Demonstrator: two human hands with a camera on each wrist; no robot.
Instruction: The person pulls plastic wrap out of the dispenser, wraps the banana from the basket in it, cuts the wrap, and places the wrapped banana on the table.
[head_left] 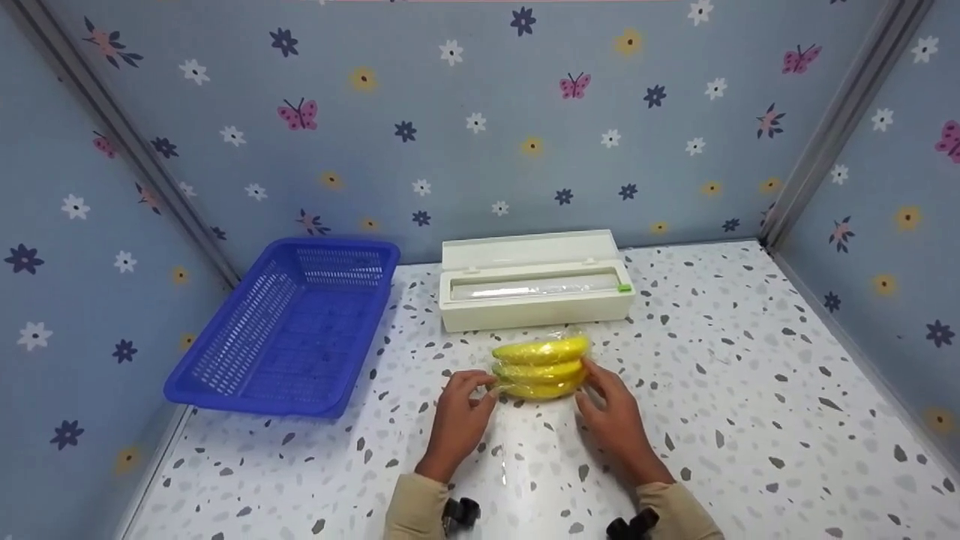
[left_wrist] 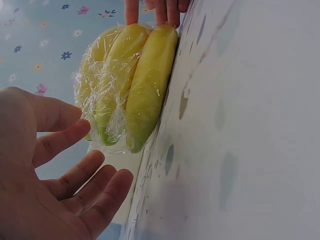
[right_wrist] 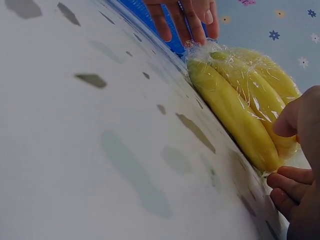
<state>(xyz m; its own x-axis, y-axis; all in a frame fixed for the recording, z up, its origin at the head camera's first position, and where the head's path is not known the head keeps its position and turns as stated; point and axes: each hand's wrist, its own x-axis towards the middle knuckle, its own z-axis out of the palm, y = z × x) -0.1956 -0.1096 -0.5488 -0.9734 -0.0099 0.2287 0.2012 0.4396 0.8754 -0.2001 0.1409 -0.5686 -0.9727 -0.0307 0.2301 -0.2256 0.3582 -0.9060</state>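
Note:
Three yellow bananas (head_left: 541,370) in clear plastic wrap (left_wrist: 114,117) lie side by side on the speckled table. At their left, greener ends is my left hand (head_left: 463,412), its fingers loosely bent and spread in the left wrist view; a fingertip is at the wrap, and I cannot tell if it touches. My right hand (head_left: 616,417) is at the opposite ends, fingertips against the wrapped bananas and thumb apart from the fingers. Neither hand is curled round the bunch. Just behind the bananas stands a white wrap dispenser box (head_left: 536,315) with its lid raised.
A blue plastic basket (head_left: 356,352) with slotted walls stands at the left. Inside the dispenser lies a roll of film (head_left: 525,289), with a green slider (head_left: 624,288) at the box's right end. Flower-patterned panels (head_left: 480,97) enclose the table at the back and sides.

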